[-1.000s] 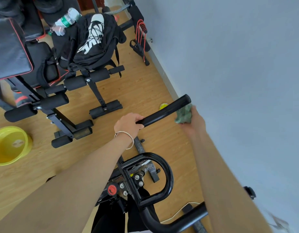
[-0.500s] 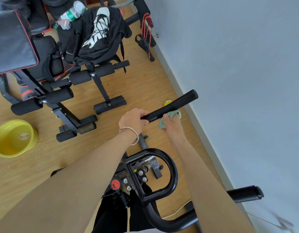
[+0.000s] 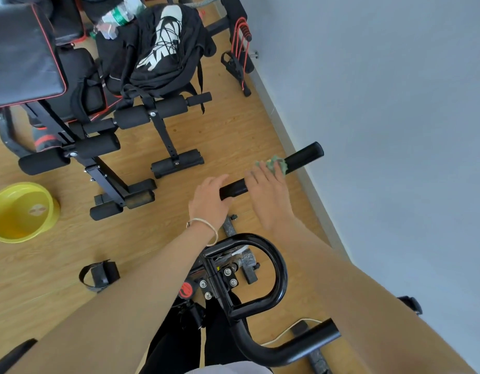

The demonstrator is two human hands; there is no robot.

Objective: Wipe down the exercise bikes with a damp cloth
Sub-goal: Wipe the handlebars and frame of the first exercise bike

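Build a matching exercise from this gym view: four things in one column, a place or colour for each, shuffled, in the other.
Column 1
1. cloth
2. basin
3. backpack
4. left hand

Column 2
A. yellow, on the floor
B. gripping the handlebar at its near end
C. green, under the fingers of the right hand
D. black, on the bench

Pairs: 1-C, 2-A, 3-D, 4-B

The right hand (image 3: pixel 268 195) hides most of the green cloth (image 3: pixel 276 163), apparently bunched against the handlebar grip (image 3: pixel 303 155).
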